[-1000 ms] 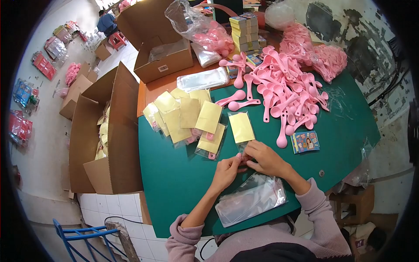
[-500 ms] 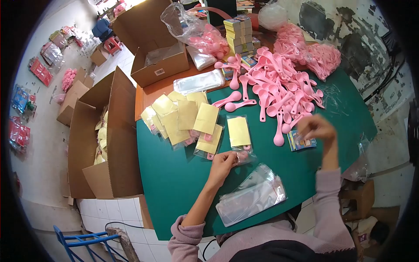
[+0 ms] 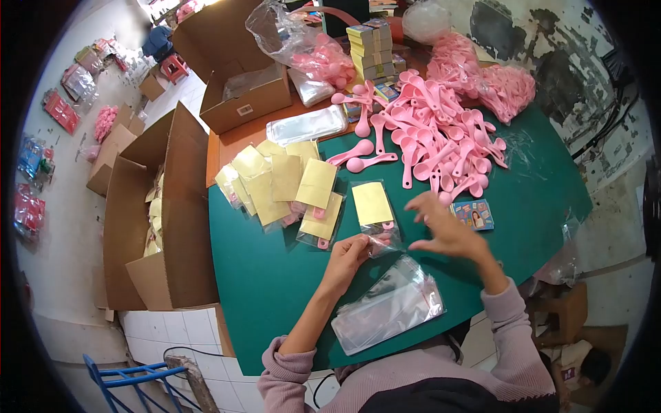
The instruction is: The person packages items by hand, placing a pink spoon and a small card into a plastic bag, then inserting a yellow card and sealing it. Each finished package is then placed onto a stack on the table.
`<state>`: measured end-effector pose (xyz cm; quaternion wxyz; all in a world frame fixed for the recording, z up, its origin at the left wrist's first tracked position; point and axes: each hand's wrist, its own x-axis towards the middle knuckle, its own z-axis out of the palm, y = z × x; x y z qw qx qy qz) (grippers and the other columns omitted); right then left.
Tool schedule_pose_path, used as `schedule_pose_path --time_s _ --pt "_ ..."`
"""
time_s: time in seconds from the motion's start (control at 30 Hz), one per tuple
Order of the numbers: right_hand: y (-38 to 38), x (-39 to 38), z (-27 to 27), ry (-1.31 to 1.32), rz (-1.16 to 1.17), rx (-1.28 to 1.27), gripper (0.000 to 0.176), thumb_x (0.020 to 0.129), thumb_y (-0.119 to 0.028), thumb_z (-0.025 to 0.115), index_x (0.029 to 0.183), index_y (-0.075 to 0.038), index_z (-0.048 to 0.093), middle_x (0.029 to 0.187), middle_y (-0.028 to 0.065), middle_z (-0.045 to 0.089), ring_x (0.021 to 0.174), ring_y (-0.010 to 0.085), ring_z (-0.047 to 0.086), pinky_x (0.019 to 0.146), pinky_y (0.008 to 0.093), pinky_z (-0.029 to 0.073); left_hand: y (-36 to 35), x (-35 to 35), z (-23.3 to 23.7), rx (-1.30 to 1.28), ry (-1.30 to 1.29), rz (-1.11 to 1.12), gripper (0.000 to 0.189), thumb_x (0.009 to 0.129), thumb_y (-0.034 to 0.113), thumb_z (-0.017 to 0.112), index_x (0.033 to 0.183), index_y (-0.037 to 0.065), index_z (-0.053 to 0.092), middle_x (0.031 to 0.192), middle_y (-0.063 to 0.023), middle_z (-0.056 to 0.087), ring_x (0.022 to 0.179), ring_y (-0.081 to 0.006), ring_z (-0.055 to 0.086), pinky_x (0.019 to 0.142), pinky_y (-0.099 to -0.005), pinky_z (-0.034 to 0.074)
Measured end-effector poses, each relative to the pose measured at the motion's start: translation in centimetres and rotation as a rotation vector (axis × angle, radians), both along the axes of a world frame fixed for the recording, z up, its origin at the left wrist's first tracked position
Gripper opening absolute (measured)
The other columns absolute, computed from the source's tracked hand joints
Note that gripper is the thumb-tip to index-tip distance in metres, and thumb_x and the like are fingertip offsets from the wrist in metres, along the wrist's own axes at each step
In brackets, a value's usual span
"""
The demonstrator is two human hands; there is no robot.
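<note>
My left hand (image 3: pixel 346 260) pinches the near, open end of a clear plastic bag (image 3: pixel 383 241). Inside that bag sit a yellow card (image 3: pixel 372 204) and a pink spoon, of which only part shows. My right hand (image 3: pixel 447 230) hovers just right of the bag, thumb and fingers spread, holding nothing. Close behind it lies a small stack of printed cards (image 3: pixel 475 214). A large heap of pink spoons (image 3: pixel 441 131) covers the far side of the table. Below my hands rests a pile of flat clear bags (image 3: pixel 389 310). Left of the bag are several packs with yellow cards (image 3: pixel 275 182).
A tall cardboard box (image 3: pixel 186 227) with yellow-card packs stands against the table's left side. Behind are another open box (image 3: pixel 248 107), banded card stacks (image 3: pixel 372 51) and bagged spoons (image 3: pixel 506 89). A blue metal frame (image 3: pixel 134 378) is at lower left. Two other people are partly visible.
My right hand has come left and down from near the spoon heap and printed cards toward the bag, its fingers now spread. My left hand keeps its pinch on the bag.
</note>
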<state>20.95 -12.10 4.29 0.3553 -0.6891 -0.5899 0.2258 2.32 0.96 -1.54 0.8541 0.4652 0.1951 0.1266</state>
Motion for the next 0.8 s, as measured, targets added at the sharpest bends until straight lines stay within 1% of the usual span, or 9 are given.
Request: schedule_pose_path --time_s 0.17,0.23,0.3,0.33,0.37,0.43,0.5,0.67,0.8 --pt "2.6 -1.9 -2.8 -0.027 0.057 0.205 0.026 0.069 -0.004 0.068 0.09 -0.001 0.052 0.092 0.0094 0.045 0.081 0.0195 0.052 0.07 0.0312 0.045 0.6 -1.2 0.8 0.006 -0.039 -0.033 0.035 0.095 0.021 0.035 0.103 -0.007 0.056 0.111 -0.0137 0.058 0.1 -0.0152 0.055 0.089 -0.0277 0.043" --pt "2.2 -1.5 -2.7 0.043 -0.025 0.248 0.017 0.07 -0.001 0.067 0.082 0.0 0.054 0.088 0.0081 0.046 0.077 0.0173 0.052 0.066 0.028 0.044 1.0 -1.3 0.8 -0.075 -0.035 -0.032 0.024 0.093 0.015 0.042 0.102 -0.004 0.052 0.11 -0.014 0.057 0.099 -0.0172 0.057 0.087 -0.0288 0.045" --pt "1.9 -1.6 -2.4 0.106 -0.062 0.22 0.015 0.071 0.0 0.066 0.08 0.0 0.055 0.086 0.0068 0.047 0.075 0.0144 0.052 0.065 0.0255 0.044 0.9 -1.1 0.1 0.184 -0.081 0.005 0.018 0.087 0.006 0.05 0.104 0.0 0.044 0.104 -0.0131 0.057 0.094 -0.0187 0.06 0.081 -0.0272 0.047" --pt "1.8 -1.6 -2.4 0.141 -0.055 0.21 0.015 0.071 -0.001 0.067 0.081 0.0 0.055 0.086 0.0063 0.046 0.075 0.0136 0.052 0.065 0.0251 0.044 0.3 -0.8 0.1 0.481 0.006 0.086 0.03 0.083 0.0 0.054 0.106 0.005 0.037 0.099 -0.0116 0.056 0.087 -0.018 0.062 0.072 -0.0259 0.05" --pt "1.7 -1.6 -2.6 0.179 -0.05 0.2 0.016 0.071 -0.002 0.067 0.082 0.0 0.056 0.087 0.0057 0.046 0.075 0.0127 0.052 0.065 0.0247 0.044 0.0 -0.6 0.3 0.476 0.013 0.081 0.03 0.083 0.0 0.054 0.106 0.005 0.037 0.099 -0.0116 0.056 0.087 -0.018 0.062 0.072 -0.0259 0.05" --pt "1.6 -1.4 -3.1 0.2 -0.028 0.175 0.015 0.072 -0.003 0.067 0.082 0.0 0.056 0.087 0.0053 0.046 0.075 0.0122 0.051 0.065 0.0243 0.044 -0.5 -0.3 2.0 0.778 0.195 -0.056 0.023 0.083 0.001 0.054 0.102 0.003 0.041 0.095 -0.0102 0.056 0.082 -0.0164 0.062 0.068 -0.0259 0.051" --pt "1.7 -1.2 -3.7 0.216 -0.002 0.157 0.015 0.073 -0.004 0.067 0.082 -0.001 0.056 0.087 0.0049 0.045 0.074 0.0117 0.051 0.066 0.0239 0.044 -0.4 -0.2 1.1 0.723 0.187 -0.085 0.016 0.083 0.004 0.057 0.095 0.0 0.047 0.089 -0.008 0.055 0.077 -0.0149 0.061 0.062 -0.0256 0.052" --pt "1.8 -1.5 -5.3 0.671 -0.107 -0.02 0.011 0.082 -0.008 0.061 0.084 -0.001 0.053 0.082 0.0031 0.054 0.073 0.0088 0.055 0.066 0.0215 0.046 -0.5 0.3 0.9 0.762 0.258 0.11 0.013 0.08 0.007 0.063 0.085 -0.002 0.056 0.088 -0.0051 0.052 0.077 -0.0101 0.057 0.061 -0.0219 0.055" --pt "2.3 -2.0 -5.2 0.815 -0.202 -0.037 0.011 0.084 -0.008 0.059 0.084 0.0 0.051 0.078 0.005 0.059 0.07 0.0094 0.059 0.064 0.0217 0.048 -0.1 0.3 0.5 0.904 0.302 0.163 0.014 0.079 0.009 0.065 0.082 -0.001 0.057 0.085 -0.0039 0.054 0.074 -0.0089 0.057 0.059 -0.0209 0.053"
